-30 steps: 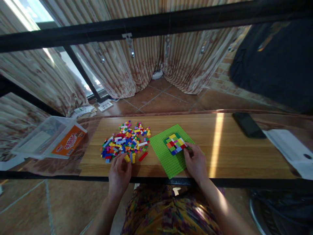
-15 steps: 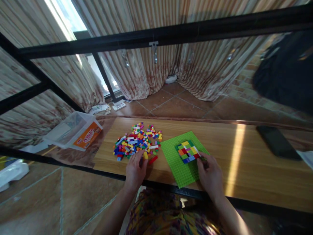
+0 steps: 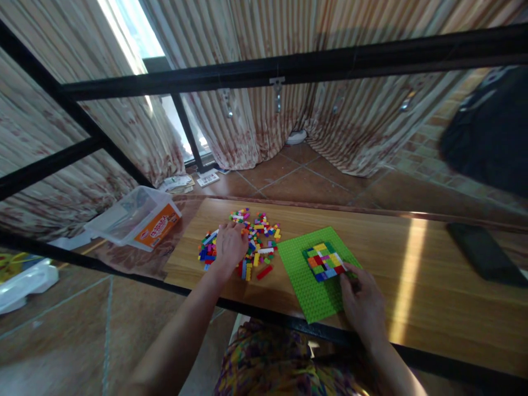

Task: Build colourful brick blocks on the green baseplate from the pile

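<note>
My left hand [image 3: 231,245] is over a loose heap of small toy building bricks [image 3: 259,234], palm down, its fingers stretched forward and apart from the thumb; the fingertips blend into the bricks. A green studded baseplate [image 3: 301,286] lies slanted in front of me. On it sits a flat, roughly square patch of colourful bricks [image 3: 325,261]. My right hand [image 3: 363,297] rests at the patch's right corner, thumb and forefinger curled close together near a red brick; what lies between them is hidden. A long red brick [image 3: 264,272] lies alone between heap and baseplate.
A clear plastic box [image 3: 124,220] with an orange label stands left of the wooden tabletop [image 3: 391,247]. A black phone [image 3: 480,247] lies at the right. Black metal bars [image 3: 247,77] cross in front of striped curtains beyond the table.
My left hand has moved forward and left, from the heap's near edge onto its middle. My right hand stays at the brick patch's corner. The whole view has shifted slightly.
</note>
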Demonstrator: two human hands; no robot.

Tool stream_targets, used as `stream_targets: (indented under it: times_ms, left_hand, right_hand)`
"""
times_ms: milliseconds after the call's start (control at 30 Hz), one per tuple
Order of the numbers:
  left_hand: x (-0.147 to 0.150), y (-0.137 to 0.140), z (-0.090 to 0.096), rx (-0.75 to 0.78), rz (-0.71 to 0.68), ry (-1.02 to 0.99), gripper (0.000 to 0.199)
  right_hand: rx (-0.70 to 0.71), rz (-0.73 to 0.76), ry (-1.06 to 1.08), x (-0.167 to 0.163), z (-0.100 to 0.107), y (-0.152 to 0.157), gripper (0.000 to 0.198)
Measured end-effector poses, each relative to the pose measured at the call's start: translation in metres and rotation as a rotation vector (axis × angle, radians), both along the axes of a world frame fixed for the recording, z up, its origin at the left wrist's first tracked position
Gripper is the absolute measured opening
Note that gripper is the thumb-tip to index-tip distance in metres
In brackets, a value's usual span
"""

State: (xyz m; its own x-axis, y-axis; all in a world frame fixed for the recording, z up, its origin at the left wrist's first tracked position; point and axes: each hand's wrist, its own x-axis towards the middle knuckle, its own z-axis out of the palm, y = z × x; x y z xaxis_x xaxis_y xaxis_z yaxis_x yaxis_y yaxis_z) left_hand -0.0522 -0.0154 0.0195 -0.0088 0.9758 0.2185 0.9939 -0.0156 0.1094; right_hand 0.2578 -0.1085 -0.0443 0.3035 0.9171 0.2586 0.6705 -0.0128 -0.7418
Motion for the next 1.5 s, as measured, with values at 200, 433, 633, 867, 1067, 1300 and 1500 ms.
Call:
stream_targets:
  times_ms: [200,433,633,867,1067,1300,1500]
  left_hand:
    - [0.006,0.021,0.001,-0.145,0.038,0.083,0.026]
    - [0.008,0.025,0.001,-0.165,0.022,0.159,0.029]
    - [0.011,0.023,-0.001,-0.129,0.023,0.189,0.031]
    - [0.031,-0.005,0.021,-0.018,-0.029,0.001,0.024]
    - [0.101,-0.062,0.004,-0.052,-0.466,-0.367,0.01]
    - [0.145,-0.075,-0.03,0.01,-0.571,-0.371,0.005]
    - [0.149,-0.071,-0.04,0.091,-0.538,-0.346,0.005]
  right_hand:
    - [0.003,-0.014,0.053,-0.004,0.003,0.001,0.031]
    - [0.026,-0.009,0.029,-0.006,0.006,0.001,0.028]
    - [0.048,-0.001,0.038,-0.007,0.007,0.002,0.026]
    - [0.052,0.002,0.062,-0.01,0.011,0.002,0.026]
    - [0.032,0.006,0.067,-0.01,0.013,0.002,0.026]
    - [0.053,0.009,0.068,-0.011,0.01,0.003,0.025]
    - [0.064,0.003,0.069,-0.01,0.009,0.003,0.024]
